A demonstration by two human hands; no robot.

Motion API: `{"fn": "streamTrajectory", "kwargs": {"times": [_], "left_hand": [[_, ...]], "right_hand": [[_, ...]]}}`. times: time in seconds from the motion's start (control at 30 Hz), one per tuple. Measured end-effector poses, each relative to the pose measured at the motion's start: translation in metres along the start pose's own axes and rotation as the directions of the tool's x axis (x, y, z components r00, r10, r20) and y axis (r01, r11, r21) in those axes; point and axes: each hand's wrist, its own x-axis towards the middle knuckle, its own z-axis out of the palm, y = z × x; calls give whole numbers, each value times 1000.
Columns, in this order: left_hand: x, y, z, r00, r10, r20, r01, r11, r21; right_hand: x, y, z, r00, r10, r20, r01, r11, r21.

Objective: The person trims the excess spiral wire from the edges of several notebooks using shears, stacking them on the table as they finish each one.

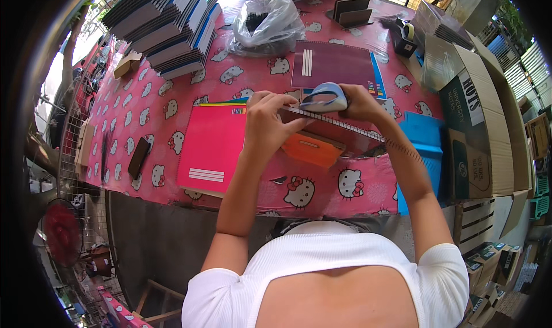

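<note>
My left hand [267, 121] pinches the end of a notebook [351, 133] by its spiral edge; the notebook stands tilted, its row of holes facing up. A dark coil [405, 150] runs along that edge and sticks out past its right end, beside my right forearm. My right hand [361, 102] is closed around a blue-and-white hand tool with a looped handle [325, 100], held just above the binding near my left fingers. The tool's exact kind and its tip are unclear. An orange block-like piece [313, 150] lies below the notebook.
Pink notebooks [210, 144] lie left, a purple notebook [333, 64] beyond my hands. Tall notebook stacks [167, 32] stand far left, next to a clear plastic bag [267, 26]. To the right are blue sheets [422, 150], a tape dispenser [403, 39] and an open cardboard box [480, 121].
</note>
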Motion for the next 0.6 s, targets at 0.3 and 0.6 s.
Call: {"fn": "streamTrajectory", "kwargs": {"times": [0.3,0.6], "left_hand": [[-1,-7,-4,986,39,-163,-27,997,72],[-16,-35,3,938,-334,-92,251,838,-484]], "right_hand": [[27,0,2,997,-78,-24,75,993,-92],[35,-14,21,988,-152,10,143,951,275]]}}
